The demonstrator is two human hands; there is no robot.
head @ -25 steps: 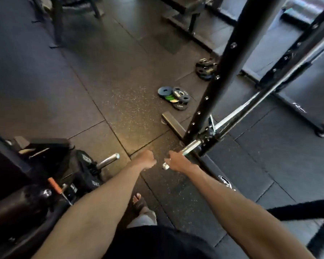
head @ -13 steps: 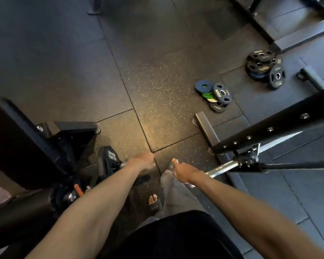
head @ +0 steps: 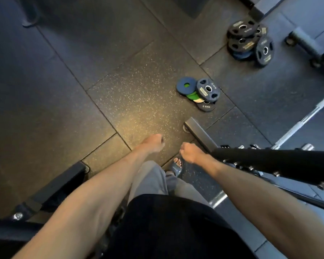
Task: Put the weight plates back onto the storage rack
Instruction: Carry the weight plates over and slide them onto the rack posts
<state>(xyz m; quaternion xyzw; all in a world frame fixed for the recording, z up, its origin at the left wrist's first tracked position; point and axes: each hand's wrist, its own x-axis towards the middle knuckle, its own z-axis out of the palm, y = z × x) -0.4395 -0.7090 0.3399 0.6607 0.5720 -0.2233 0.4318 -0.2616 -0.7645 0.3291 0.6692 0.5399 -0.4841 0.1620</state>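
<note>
A small pile of weight plates point(head: 199, 93), blue, green and black, lies on the rubber floor ahead and to the right. A second pile of bigger black plates point(head: 248, 41) sits further off at the upper right. My left hand point(head: 153, 143) and my right hand point(head: 190, 152) hang in front of me with curled fingers and nothing in them, both well short of the nearer pile. No storage rack for plates is in view.
A black rack upright point(head: 281, 161) with bolts crosses low on the right, with its floor foot point(head: 198, 131) beside my right hand. A barbell point(head: 305, 120) runs diagonally at right. A bench frame point(head: 51, 189) stands at lower left. My sandalled foot point(head: 176, 167) steps forward.
I have moved forward and the view has tilted down. My right hand has let go of the barbell end. The plate-loaded machine at left has passed out of view; the floor plates look closer.
</note>
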